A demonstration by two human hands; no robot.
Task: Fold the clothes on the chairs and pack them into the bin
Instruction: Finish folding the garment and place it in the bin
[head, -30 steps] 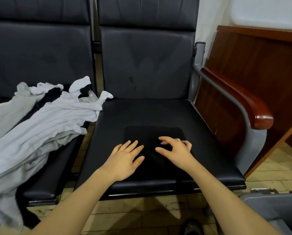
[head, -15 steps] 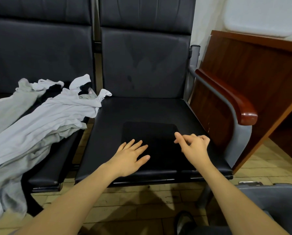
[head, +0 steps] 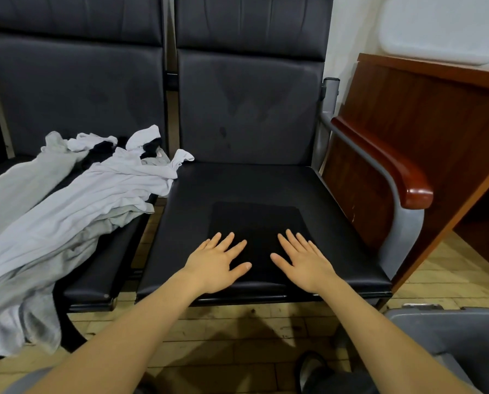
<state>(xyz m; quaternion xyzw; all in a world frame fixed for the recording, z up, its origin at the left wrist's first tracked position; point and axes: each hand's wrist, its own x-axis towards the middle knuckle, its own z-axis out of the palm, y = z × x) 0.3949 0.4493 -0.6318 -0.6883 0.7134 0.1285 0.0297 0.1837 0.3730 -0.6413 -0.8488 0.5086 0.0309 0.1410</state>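
Note:
A folded black garment [head: 256,220] lies flat as a dark square on the seat of the right black chair [head: 237,183]. My left hand [head: 219,263] rests palm down on its near left part, fingers spread. My right hand [head: 304,263] lies flat on its near right part, fingers apart too. Neither hand grips anything. A heap of light grey and white clothes [head: 55,211] sprawls over the left chair [head: 101,268] and hangs off its front edge. The grey bin [head: 447,336] shows at the bottom right corner, its inside mostly out of view.
A wooden armrest [head: 385,163] on a grey metal frame borders the right chair. Behind it stands a brown wooden desk panel [head: 425,115]. The floor [head: 237,336] is pale tile, and a dark shoe [head: 311,371] shows near the bin.
My right hand was lifted with curled fingers at the garment's right edge; now it lies flat on the garment beside the left hand. The left hand stayed in place.

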